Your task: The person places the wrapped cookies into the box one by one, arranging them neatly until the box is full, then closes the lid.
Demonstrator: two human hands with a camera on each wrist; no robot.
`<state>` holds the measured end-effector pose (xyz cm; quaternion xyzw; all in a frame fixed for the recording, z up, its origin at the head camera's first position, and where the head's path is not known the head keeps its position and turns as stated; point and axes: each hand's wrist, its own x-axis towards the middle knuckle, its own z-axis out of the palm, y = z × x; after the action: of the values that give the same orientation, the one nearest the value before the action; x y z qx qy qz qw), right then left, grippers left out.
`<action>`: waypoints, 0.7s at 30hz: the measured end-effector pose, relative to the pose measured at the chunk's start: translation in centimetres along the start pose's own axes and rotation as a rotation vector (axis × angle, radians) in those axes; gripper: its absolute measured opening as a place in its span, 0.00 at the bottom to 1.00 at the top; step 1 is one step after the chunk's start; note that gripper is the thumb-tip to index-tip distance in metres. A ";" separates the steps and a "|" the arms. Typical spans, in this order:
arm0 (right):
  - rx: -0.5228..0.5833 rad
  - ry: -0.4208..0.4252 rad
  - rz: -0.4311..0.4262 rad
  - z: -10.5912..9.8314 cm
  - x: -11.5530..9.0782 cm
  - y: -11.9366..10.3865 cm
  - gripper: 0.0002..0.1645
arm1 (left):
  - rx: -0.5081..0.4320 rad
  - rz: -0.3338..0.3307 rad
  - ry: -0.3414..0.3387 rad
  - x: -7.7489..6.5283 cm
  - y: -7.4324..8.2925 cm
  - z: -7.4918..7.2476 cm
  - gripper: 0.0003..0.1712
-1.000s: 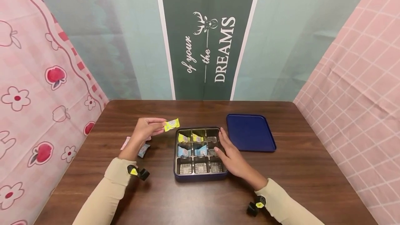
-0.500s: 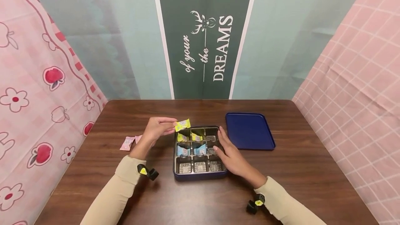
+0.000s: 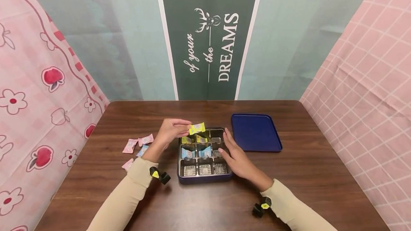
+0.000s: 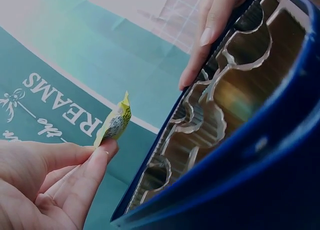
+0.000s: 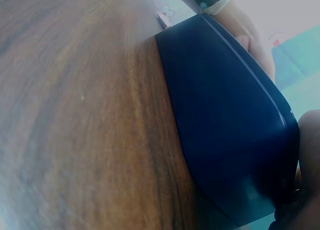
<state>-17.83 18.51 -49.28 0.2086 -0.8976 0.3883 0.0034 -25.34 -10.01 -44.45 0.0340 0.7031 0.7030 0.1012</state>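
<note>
My left hand pinches a yellow wrapped candy between thumb and fingertips, above the back row of a dark blue box. In the left wrist view the candy stands out past the fingertips, apart from the box's divided insert. Two yellow candies sit in the back row's left and middle compartments. Below them, two blue candies lie in the middle row. My right hand rests along the box's right side, fingers extended, thumb over the rim. The right wrist view mostly shows the box's outer wall.
Left of the box, pink candies and a blue candy lie loose on the brown wooden table, partly behind the left forearm. A flat blue lid lies at the back right. Fabric hangings stand behind and on both sides.
My left hand has moved right with the yellow candy, from left of the box to over its back row. More loose candies show behind it. My right hand stays on the box.
</note>
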 end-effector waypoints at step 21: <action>0.012 0.002 0.004 0.0 0.0 0.1 0.43 | 0.038 0.025 -0.067 1.3 -0.6 3.9 0.12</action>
<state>-17.89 18.54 -49.37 0.2065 -0.8957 0.3939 0.0021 -25.79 -5.92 -45.09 0.0683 0.7122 0.6890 0.1153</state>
